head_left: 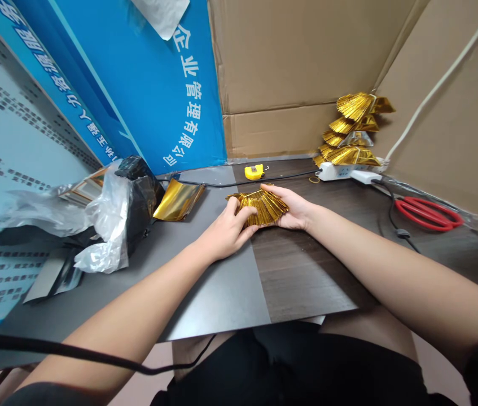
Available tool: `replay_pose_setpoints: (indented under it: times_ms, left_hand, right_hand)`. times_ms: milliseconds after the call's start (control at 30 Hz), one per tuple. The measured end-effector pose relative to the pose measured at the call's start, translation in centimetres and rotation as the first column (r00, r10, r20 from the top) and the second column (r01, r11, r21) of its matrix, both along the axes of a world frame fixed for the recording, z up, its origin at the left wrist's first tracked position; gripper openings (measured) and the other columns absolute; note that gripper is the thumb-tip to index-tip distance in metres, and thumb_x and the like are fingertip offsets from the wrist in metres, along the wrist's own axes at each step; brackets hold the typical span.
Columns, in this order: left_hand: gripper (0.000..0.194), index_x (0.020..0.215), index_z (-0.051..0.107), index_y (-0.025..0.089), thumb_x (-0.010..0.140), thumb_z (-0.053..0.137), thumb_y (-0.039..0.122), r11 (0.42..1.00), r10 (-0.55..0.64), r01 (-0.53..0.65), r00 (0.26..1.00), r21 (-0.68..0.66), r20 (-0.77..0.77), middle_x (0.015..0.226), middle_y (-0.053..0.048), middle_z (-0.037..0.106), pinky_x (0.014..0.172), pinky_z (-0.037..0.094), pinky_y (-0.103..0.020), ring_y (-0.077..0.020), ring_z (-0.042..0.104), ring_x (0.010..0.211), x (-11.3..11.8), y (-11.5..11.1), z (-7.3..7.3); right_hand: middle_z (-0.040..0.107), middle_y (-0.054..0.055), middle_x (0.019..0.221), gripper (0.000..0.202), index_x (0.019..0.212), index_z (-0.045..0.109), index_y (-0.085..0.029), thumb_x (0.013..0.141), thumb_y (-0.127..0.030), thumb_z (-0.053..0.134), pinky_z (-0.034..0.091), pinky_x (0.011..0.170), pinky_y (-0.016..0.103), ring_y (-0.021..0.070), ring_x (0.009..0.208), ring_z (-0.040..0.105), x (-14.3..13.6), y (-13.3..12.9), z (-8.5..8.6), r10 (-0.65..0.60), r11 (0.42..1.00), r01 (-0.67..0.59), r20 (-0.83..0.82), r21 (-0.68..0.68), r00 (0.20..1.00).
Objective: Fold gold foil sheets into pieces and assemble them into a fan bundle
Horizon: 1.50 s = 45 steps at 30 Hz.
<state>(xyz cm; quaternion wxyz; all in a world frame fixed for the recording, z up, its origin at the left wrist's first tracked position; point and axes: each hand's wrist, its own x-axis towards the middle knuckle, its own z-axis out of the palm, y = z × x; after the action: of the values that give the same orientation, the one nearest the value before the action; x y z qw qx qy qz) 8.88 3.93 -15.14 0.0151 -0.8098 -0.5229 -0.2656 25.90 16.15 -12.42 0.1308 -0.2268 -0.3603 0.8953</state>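
Observation:
Between my two hands is a fan of pleated gold foil paper (266, 207), its folds spread toward me and a pale band across its top. My left hand (235, 228) grips the fan's left side, thumb and fingers pressed on the folds. On the other side, my right hand (292, 207) is wrapped round the right end from behind, its fingers partly hidden by the foil. A flat stack of gold foil sheets (179, 199) lies left of my hands. At the back right, several finished-looking gold foil fans (355, 107) are piled up.
A yellow tape measure (254, 172) sits behind my hands. The foil pile rests by a white power strip (336, 171), with red-handled scissors (428, 214) at right. Crumpled plastic bags (114, 217) stand at left. Cardboard (281, 56) walls the back; a black cable (137, 366) crosses my left forearm.

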Motion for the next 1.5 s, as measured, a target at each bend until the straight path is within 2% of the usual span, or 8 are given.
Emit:
replay_pose_setpoints:
  times_ms: [433,600,733,900,1067,1233,1500]
  left_hand:
    - [0.028,0.124,0.049,0.018,0.098,0.048,0.030,1.000,-0.003,0.003,1.000,-0.002,0.003,0.110,-0.009,0.039,0.090,0.052,-0.038,-0.0195,0.051,0.096,0.0,-0.1,0.2]
    - [0.030,0.125,0.051,0.017,0.096,0.048,0.024,1.000,0.019,-0.019,0.999,0.000,-0.036,0.108,-0.009,0.038,0.084,0.053,-0.036,-0.0175,0.048,0.088,0.0,0.0,0.1]
    - [0.026,0.119,0.057,0.017,0.095,0.045,0.020,0.999,0.042,-0.043,0.995,-0.007,-0.087,0.106,-0.009,0.036,0.080,0.052,-0.034,-0.0175,0.046,0.086,0.0,0.1,0.2]
    - [0.020,0.105,0.061,0.016,0.096,0.044,0.020,0.995,0.066,-0.074,0.991,-0.062,-0.116,0.105,-0.008,0.034,0.081,0.051,-0.035,-0.0180,0.045,0.086,0.1,0.1,0.6]
    - [0.021,0.104,0.061,0.014,0.097,0.044,0.025,0.997,0.047,-0.052,0.995,-0.057,-0.086,0.104,-0.009,0.035,0.082,0.051,-0.037,-0.0188,0.046,0.087,0.3,-0.2,1.1]
    - [0.025,0.101,0.061,0.014,0.099,0.049,0.035,0.996,0.061,-0.065,0.995,-0.059,-0.076,0.103,-0.008,0.036,0.082,0.051,-0.038,-0.0190,0.046,0.086,0.4,-0.4,1.2]
    - [0.021,0.097,0.058,0.014,0.097,0.055,0.035,0.995,0.094,-0.095,0.995,-0.040,-0.015,0.106,-0.008,0.037,0.080,0.051,-0.036,-0.0153,0.046,0.079,0.3,-0.2,0.9]
  right_hand:
    - [0.076,0.013,0.088,0.043,0.125,0.059,-0.007,0.108,-0.034,0.031,0.064,0.067,0.041,0.0228,0.070,0.074,-0.1,0.0,0.0,-0.002,1.000,0.002,0.001,0.003,1.000]
    - [0.076,0.013,0.087,0.043,0.124,0.059,-0.007,0.108,-0.035,0.031,0.064,0.072,0.045,0.0226,0.069,0.074,-0.1,-0.1,0.0,-0.011,1.000,0.011,-0.001,-0.001,1.000]
    - [0.076,0.013,0.087,0.041,0.124,0.058,-0.007,0.108,-0.034,0.031,0.064,0.070,0.045,0.0232,0.070,0.074,-0.1,0.0,0.0,-0.027,1.000,0.027,-0.001,-0.002,1.000]
    - [0.076,0.013,0.085,0.042,0.127,0.057,-0.008,0.108,-0.036,0.031,0.064,0.069,0.046,0.0234,0.069,0.074,0.0,0.3,0.0,-0.023,1.000,0.023,-0.004,-0.002,1.000]
    - [0.076,0.014,0.088,0.044,0.129,0.056,-0.007,0.108,-0.037,0.032,0.064,0.071,0.046,0.0240,0.073,0.074,0.0,0.3,0.0,-0.013,1.000,0.013,-0.001,-0.002,1.000]
    - [0.076,0.013,0.087,0.042,0.122,0.059,-0.007,0.108,-0.035,0.032,0.064,0.067,0.041,0.0224,0.070,0.074,-0.1,0.1,-0.1,-0.025,1.000,0.025,0.002,0.000,1.000]
    - [0.076,0.013,0.088,0.041,0.116,0.061,-0.009,0.108,-0.037,0.032,0.064,0.068,0.041,0.0226,0.074,0.075,-0.3,0.0,-0.1,-0.048,0.999,0.048,0.006,0.000,0.999]
